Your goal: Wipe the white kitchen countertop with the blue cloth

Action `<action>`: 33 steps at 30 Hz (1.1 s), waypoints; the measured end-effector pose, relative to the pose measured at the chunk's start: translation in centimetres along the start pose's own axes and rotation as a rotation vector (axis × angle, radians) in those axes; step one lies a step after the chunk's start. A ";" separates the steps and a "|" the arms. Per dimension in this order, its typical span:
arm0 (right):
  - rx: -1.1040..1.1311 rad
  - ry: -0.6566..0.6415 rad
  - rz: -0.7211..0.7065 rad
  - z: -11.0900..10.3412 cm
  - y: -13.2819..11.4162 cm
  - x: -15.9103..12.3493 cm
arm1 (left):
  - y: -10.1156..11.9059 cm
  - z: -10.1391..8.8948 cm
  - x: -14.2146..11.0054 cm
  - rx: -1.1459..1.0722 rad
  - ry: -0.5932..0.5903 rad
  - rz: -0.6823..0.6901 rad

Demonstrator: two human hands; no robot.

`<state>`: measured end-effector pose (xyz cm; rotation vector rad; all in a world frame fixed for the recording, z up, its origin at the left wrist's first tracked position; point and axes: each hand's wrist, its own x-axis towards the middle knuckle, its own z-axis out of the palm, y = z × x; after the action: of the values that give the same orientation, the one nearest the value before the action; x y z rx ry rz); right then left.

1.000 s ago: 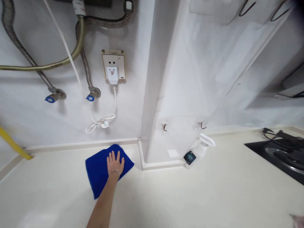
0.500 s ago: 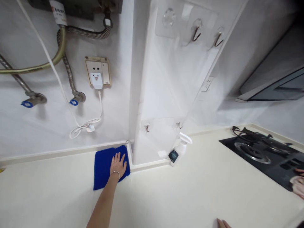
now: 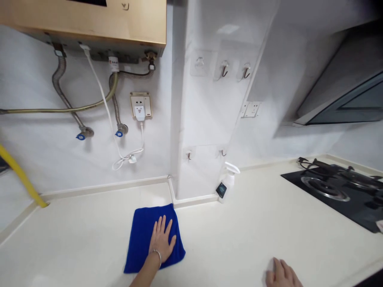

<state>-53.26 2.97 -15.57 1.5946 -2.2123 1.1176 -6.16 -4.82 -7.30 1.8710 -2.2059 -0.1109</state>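
Left grip (image 3: 163, 241) spread flat on cloth (image 3: 140, 235), lower centre; most cloth lies leftward. Right grip (image 3: 283, 275) well apart, lower right; cannot tell if closed.

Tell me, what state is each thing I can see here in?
Cloth: spread out on the counter.
Left hand: flat on the cloth, fingers spread.
Right hand: partly out of frame, fingers close together.
Bottle: upright.
Plug: in the socket.
Cord: gathered in loops partway along.
Stove: no flame visible.
Valves: open or closed, cannot tell.
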 end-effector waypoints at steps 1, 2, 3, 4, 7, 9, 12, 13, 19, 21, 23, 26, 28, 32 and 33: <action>-0.029 -0.006 0.023 0.2 0.0 -0.2 | 0.5 0.2 -1.0 -0.005 0.000 0.013; -0.062 -0.017 0.041 0.3 0.0 -0.3 | 1.1 0.4 -1.9 -0.008 0.000 0.027; -0.099 -0.029 0.050 0.4 -0.1 -0.5 | 1.7 0.7 -2.8 -0.012 0.000 0.039; -0.140 -0.040 0.052 0.5 -0.2 -0.6 | 2.3 1.0 -3.6 -0.018 -0.002 0.050; -0.273 -0.067 0.022 0.5 -0.7 -0.9 | 4.4 1.9 -5.4 -0.060 -0.013 0.084; -0.317 -0.069 -0.002 0.4 -1.0 -1.0 | 5.9 2.5 -5.8 -0.104 -0.030 0.110; -0.348 -0.082 -0.013 0.1 -1.2 -1.0 | 8.4 2.9 -5.1 -0.159 -0.076 0.144; -0.354 -0.086 -0.015 0.1 -1.3 -1.0 | 9.3 3.1 -4.7 -0.171 -0.091 0.154; -0.407 -0.091 -0.013 -0.3 -1.6 -0.9 | 15.1 4.8 -0.4 -0.231 -0.140 0.234; -0.428 -0.096 -0.022 -0.6 -2.0 -0.7 | 17.0 5.7 1.3 -0.247 -0.142 0.224; -0.446 -0.100 -0.033 -0.9 -2.4 -0.6 | 18.7 6.6 3.2 -0.259 -0.139 0.202; -0.465 -0.107 -0.030 -1.4 -2.9 -0.2 | 20.8 7.4 5.7 -0.259 -0.124 0.170; -0.465 -0.114 -0.024 -1.5 -3.0 -0.1 | 21.9 7.5 7.2 -0.248 -0.120 0.159; -0.446 -0.126 -0.015 -1.5 -2.9 0.0 | 23.3 7.3 9.3 -0.192 -0.129 0.140; -0.441 -0.127 -0.012 -1.4 -2.8 0.0 | 23.5 7.3 9.8 -0.172 -0.128 0.138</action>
<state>-51.13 3.55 -13.30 1.5123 -2.3134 0.4833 -31.92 -11.03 -7.91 1.6586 -2.3197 -0.3920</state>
